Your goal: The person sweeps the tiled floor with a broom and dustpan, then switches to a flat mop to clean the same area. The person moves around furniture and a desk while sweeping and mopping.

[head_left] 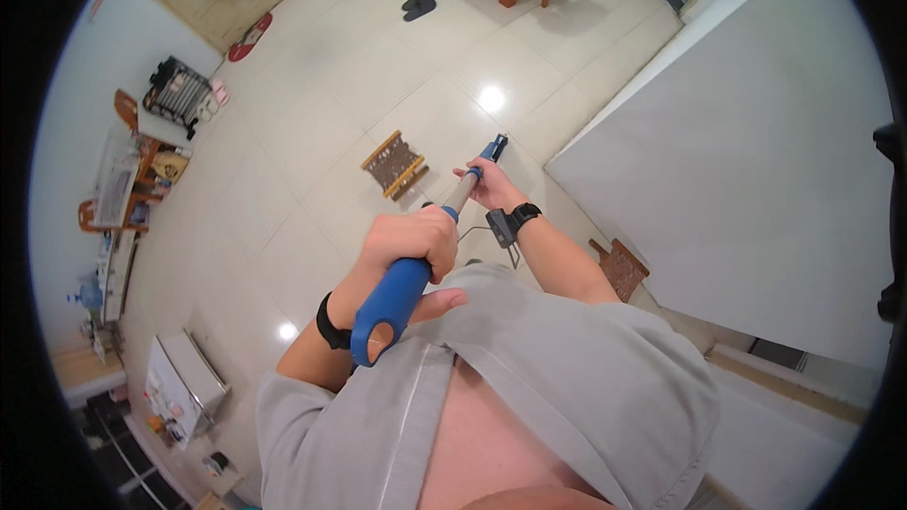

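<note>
A pole [462, 193] with a grey metal shaft and a blue handle slants away from my chest toward the floor ahead. The handle [404, 291] has a hanging hole at its near end. My left hand [406, 238] is wrapped around the upper part of this handle, its thumb lying along the underside. Farther down, my right hand [492, 187] closes around the shaft by a blue collar. Past that hand the pole ends in a blue and dark tip [498, 144]; anything beyond it is hidden by foreshortening. Both wrists wear black bands, the right one with a small device.
A low brown-and-yellow stool [395, 166] stands on the tiled floor [312, 113] ahead. A similar brown piece [621, 270] is by the white panel [746, 151] at right. Dark slippers [419, 6] lie far ahead. Along the left are a black rack [178, 93] and a white cabinet [179, 387].
</note>
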`<control>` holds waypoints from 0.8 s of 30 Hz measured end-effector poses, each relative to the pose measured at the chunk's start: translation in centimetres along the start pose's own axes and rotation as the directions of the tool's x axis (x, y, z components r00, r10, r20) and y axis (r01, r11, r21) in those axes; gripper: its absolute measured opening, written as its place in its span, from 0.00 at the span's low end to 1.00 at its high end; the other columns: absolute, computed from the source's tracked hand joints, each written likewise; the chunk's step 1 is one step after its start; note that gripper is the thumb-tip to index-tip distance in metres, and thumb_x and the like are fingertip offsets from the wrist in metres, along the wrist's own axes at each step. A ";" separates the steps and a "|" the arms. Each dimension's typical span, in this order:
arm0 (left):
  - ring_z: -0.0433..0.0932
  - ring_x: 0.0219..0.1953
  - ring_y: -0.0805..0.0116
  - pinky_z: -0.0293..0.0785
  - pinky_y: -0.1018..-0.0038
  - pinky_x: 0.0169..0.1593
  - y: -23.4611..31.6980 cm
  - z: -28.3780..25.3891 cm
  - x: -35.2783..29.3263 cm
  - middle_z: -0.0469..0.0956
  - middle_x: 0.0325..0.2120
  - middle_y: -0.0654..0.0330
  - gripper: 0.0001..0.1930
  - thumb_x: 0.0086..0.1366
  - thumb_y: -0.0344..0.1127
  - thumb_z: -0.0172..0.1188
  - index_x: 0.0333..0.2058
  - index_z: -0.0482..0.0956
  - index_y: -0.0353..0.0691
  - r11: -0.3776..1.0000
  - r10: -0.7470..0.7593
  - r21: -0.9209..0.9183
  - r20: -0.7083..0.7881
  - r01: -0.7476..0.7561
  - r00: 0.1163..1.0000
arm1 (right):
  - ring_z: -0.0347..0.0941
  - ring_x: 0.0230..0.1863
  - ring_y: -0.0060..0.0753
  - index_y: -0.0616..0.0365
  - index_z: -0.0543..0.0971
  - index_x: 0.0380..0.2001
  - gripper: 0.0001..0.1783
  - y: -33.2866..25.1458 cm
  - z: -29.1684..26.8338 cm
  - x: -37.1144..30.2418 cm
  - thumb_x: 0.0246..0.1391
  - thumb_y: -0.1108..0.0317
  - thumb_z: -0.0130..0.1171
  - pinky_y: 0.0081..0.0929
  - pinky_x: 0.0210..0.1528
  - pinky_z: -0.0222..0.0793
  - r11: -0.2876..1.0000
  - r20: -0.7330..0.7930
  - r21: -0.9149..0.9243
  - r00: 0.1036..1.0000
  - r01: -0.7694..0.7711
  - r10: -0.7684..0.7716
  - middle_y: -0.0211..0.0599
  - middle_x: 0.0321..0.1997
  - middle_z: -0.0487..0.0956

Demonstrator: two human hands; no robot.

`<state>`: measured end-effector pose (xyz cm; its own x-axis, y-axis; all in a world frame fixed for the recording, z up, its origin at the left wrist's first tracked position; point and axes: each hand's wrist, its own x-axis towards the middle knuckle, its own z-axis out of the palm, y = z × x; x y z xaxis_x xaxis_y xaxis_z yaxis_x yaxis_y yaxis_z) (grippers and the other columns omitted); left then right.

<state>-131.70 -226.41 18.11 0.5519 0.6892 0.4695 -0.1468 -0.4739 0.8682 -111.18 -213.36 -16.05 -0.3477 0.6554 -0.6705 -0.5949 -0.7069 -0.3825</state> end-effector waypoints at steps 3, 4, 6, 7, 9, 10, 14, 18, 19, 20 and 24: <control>0.69 0.24 0.58 0.71 0.67 0.37 -7.0 -5.5 6.0 0.68 0.18 0.60 0.16 0.51 0.23 0.71 0.21 0.68 0.40 0.999 0.043 -0.022 0.108 -0.040 0.993 | 0.81 0.39 0.29 0.57 0.73 0.43 0.12 -6.6 1.8 5.4 0.63 0.66 0.65 0.27 0.42 0.81 0.997 -0.054 -0.010 0.996 0.075 -0.076 0.43 0.45 0.86; 0.69 0.23 0.56 0.68 0.67 0.33 -9.8 -6.6 8.7 0.68 0.17 0.59 0.15 0.49 0.23 0.70 0.20 0.68 0.40 0.994 0.082 -0.075 0.101 -0.075 0.992 | 0.80 0.39 0.27 0.56 0.73 0.43 0.13 -9.4 2.4 6.7 0.63 0.64 0.67 0.25 0.40 0.79 0.995 -0.098 -0.001 0.990 0.103 -0.103 0.40 0.43 0.85; 0.69 0.23 0.56 0.67 0.66 0.32 -14.7 -9.2 14.4 0.69 0.17 0.59 0.15 0.48 0.23 0.70 0.19 0.68 0.40 0.991 0.118 -0.078 0.165 -0.106 0.979 | 0.78 0.37 0.27 0.53 0.74 0.41 0.12 -15.3 3.6 8.5 0.63 0.65 0.68 0.27 0.41 0.78 0.980 -0.089 -0.048 0.976 0.195 -0.198 0.34 0.40 0.82; 0.69 0.23 0.56 0.67 0.65 0.31 -16.9 -10.0 16.8 0.69 0.17 0.59 0.14 0.47 0.24 0.69 0.19 0.68 0.41 0.991 0.122 -0.083 0.197 -0.107 0.973 | 0.77 0.35 0.26 0.51 0.75 0.40 0.11 -17.6 4.0 9.0 0.63 0.66 0.69 0.28 0.41 0.77 0.973 -0.151 -0.067 0.962 0.219 -0.227 0.31 0.38 0.81; 0.69 0.23 0.54 0.66 0.64 0.30 -21.5 -11.2 22.4 0.70 0.17 0.59 0.14 0.46 0.26 0.70 0.19 0.69 0.41 0.984 0.159 -0.120 0.275 -0.130 0.948 | 0.77 0.40 0.27 0.53 0.75 0.54 0.20 -22.6 4.4 9.4 0.62 0.68 0.70 0.28 0.43 0.75 0.961 -0.117 -0.035 0.953 0.276 -0.278 0.31 0.41 0.80; 0.70 0.23 0.54 0.66 0.65 0.30 -24.2 -11.3 25.4 0.71 0.17 0.59 0.14 0.46 0.26 0.70 0.19 0.69 0.41 0.985 0.155 -0.127 0.313 -0.121 0.937 | 0.77 0.41 0.28 0.53 0.73 0.58 0.23 -24.5 4.2 10.1 0.63 0.68 0.70 0.28 0.43 0.75 0.950 -0.130 -0.008 0.942 0.311 -0.310 0.32 0.42 0.80; 0.71 0.23 0.54 0.67 0.65 0.32 -32.9 -11.2 36.6 0.71 0.17 0.57 0.13 0.46 0.31 0.71 0.19 0.71 0.40 0.979 0.191 -0.161 0.512 -0.125 0.838 | 0.79 0.48 0.32 0.57 0.66 0.69 0.32 -33.3 1.9 12.2 0.66 0.71 0.68 0.32 0.51 0.79 0.882 -0.084 0.070 0.884 0.465 -0.460 0.36 0.48 0.81; 0.71 0.24 0.54 0.67 0.65 0.35 -39.7 -9.0 47.4 0.72 0.19 0.56 0.12 0.46 0.33 0.70 0.20 0.72 0.40 0.975 0.212 -0.185 0.591 -0.126 0.778 | 0.80 0.49 0.34 0.58 0.67 0.68 0.31 -42.4 -2.7 15.9 0.67 0.71 0.67 0.36 0.56 0.80 0.809 -0.096 0.180 0.829 0.559 -0.551 0.37 0.49 0.81; 0.71 0.24 0.53 0.67 0.65 0.35 -41.3 -8.9 50.3 0.73 0.19 0.56 0.13 0.46 0.33 0.70 0.20 0.72 0.40 0.977 0.202 -0.183 0.616 -0.111 0.762 | 0.80 0.49 0.34 0.58 0.67 0.68 0.31 -45.1 -3.8 17.3 0.67 0.71 0.67 0.36 0.56 0.80 0.804 -0.112 0.191 0.826 0.563 -0.552 0.37 0.48 0.81; 0.71 0.25 0.53 0.67 0.64 0.35 -42.8 -8.9 53.5 0.73 0.20 0.56 0.13 0.46 0.33 0.70 0.20 0.72 0.39 0.978 0.196 -0.178 0.637 -0.105 0.746 | 0.80 0.48 0.34 0.58 0.67 0.68 0.30 -48.3 -4.8 18.7 0.67 0.71 0.67 0.36 0.56 0.80 0.798 -0.120 0.199 0.822 0.569 -0.557 0.36 0.48 0.81; 0.71 0.26 0.52 0.67 0.64 0.36 -47.9 -8.1 65.1 0.73 0.21 0.56 0.14 0.47 0.35 0.71 0.22 0.71 0.38 0.996 0.076 -0.084 0.656 -0.027 0.751 | 0.78 0.55 0.37 0.58 0.67 0.69 0.29 -60.7 -8.1 23.4 0.71 0.66 0.64 0.38 0.61 0.78 0.824 -0.115 0.138 0.835 0.550 -0.538 0.40 0.54 0.79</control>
<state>-95.37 -154.43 8.39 0.9418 0.1221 0.3132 -0.2303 -0.4442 0.8658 -77.37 -157.24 -13.69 0.1129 0.8973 -0.4267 -0.7815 -0.1850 -0.5959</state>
